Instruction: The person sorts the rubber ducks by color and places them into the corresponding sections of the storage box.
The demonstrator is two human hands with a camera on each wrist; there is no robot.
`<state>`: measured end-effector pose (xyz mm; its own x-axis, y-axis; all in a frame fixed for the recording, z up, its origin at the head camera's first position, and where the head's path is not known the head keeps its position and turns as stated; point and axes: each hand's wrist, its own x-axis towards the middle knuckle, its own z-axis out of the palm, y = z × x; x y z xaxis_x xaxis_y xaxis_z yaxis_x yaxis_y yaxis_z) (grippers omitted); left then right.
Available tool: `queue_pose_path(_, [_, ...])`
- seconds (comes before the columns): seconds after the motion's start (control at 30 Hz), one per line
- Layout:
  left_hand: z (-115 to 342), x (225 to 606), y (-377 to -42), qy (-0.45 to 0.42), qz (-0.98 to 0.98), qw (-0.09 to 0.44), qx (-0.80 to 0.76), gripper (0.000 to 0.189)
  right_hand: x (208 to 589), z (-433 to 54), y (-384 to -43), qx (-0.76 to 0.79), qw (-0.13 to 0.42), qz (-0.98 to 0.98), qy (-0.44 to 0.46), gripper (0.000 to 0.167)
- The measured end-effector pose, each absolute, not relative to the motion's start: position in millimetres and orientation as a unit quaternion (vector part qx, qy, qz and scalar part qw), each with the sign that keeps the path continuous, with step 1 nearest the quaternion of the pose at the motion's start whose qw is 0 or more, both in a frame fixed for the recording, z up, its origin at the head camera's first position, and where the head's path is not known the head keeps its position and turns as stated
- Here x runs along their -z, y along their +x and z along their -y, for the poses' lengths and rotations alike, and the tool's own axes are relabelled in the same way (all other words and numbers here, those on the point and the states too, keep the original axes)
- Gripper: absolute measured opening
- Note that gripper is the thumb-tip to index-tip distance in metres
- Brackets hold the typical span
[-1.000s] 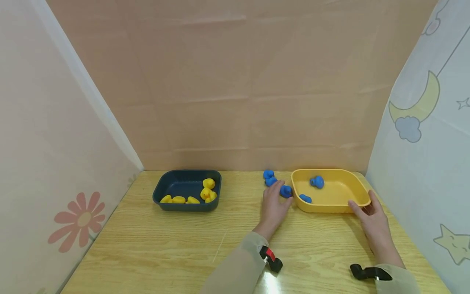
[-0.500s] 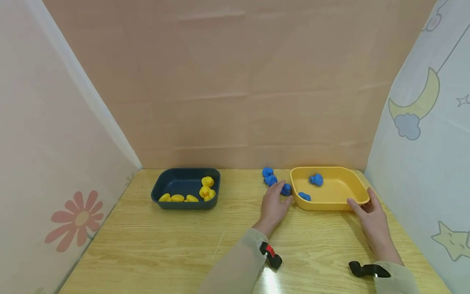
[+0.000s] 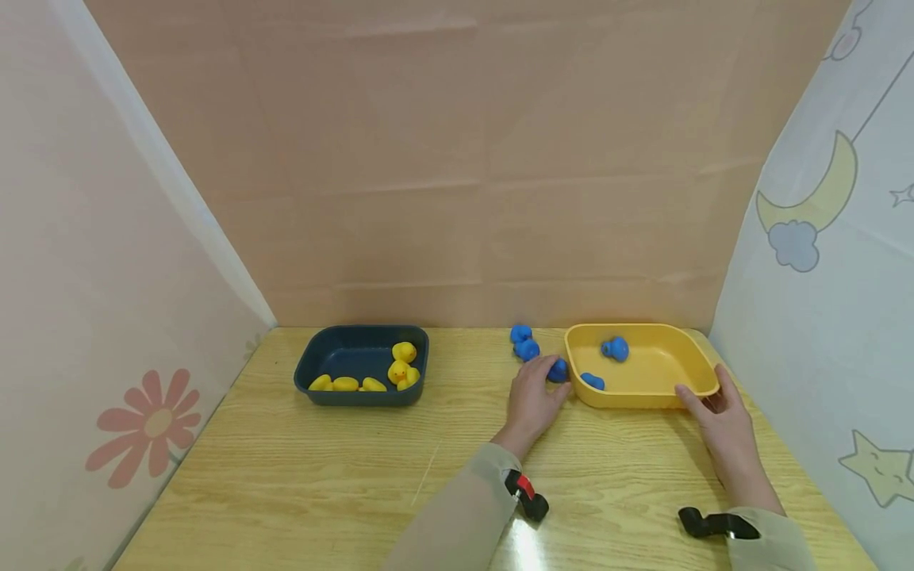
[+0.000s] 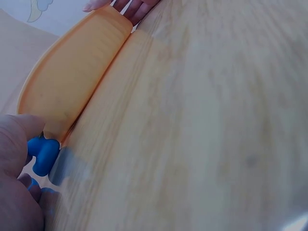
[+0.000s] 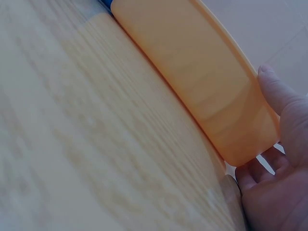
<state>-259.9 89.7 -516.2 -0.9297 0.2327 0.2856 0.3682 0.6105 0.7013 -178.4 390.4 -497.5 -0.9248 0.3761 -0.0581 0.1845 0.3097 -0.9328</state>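
Note:
My left hand (image 3: 531, 402) has its thumb and fingers curled round a blue rubber duck (image 3: 558, 370) beside the left end of the yellow tray (image 3: 660, 401). In the left wrist view, that duck (image 4: 45, 155) sits on the wood between thumb and fingers, partly hidden. Two more blue ducks, a nearer one (image 3: 527, 350) and a farther one (image 3: 521, 333), lie just beyond the left fingers. Inside the tray are two blue ducks, one at the back (image 3: 616, 349) and one at the front left (image 3: 593, 381). My right hand (image 3: 727, 432) grips the tray's near right corner, thumb on the rim.
A dark blue tray (image 3: 360, 399) holding several yellow rubber ducks (image 3: 401, 373) stands at the back left of the wooden table (image 3: 286, 476). A tan sheet (image 3: 464, 198) rises behind the table, with patterned cloth walls at both sides.
The left fingers have drawn in slightly over the blue duck by the tray. My right hand keeps its hold on the yellow tray. The head view has shifted a little.

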Motion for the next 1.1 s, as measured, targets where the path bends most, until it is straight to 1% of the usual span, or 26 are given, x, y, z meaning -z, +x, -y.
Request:
queue_pose_path(0.23, [-89.9,517.9,-258.4,-0.159,0.898,0.088,0.401,0.054,500.0,-390.6,-176.9,-0.564,0.091,0.805,-0.16,0.101])
queue_pose_path(0.4, [-90.7,519.4,-258.8,-0.157,0.901,0.092,0.393,0.049,501.3,-390.5,-174.9,-0.566,0.09,0.805,-0.154,0.101])
queue_pose_path(0.63, [-89.9,521.1,-260.7,-0.172,0.903,0.118,0.377,0.042,500.4,-392.2,-174.0,-0.567,0.084,0.808,-0.139,0.099])
queue_pose_path(0.73, [-89.7,520.8,-260.6,-0.172,0.903,0.12,0.376,0.04,500.2,-392.6,-174.3,-0.565,0.083,0.809,-0.14,0.098])
queue_pose_path(0.87, [-89.8,520.6,-259.8,-0.166,0.902,0.117,0.38,0.039,499.8,-392.5,-174.6,-0.565,0.083,0.808,-0.142,0.098])
queue_pose_path(1.1, [-89.0,520.2,-256.2,-0.141,0.885,0.086,0.434,0.038,499.7,-393.0,-174.3,-0.567,0.083,0.807,-0.141,0.098])
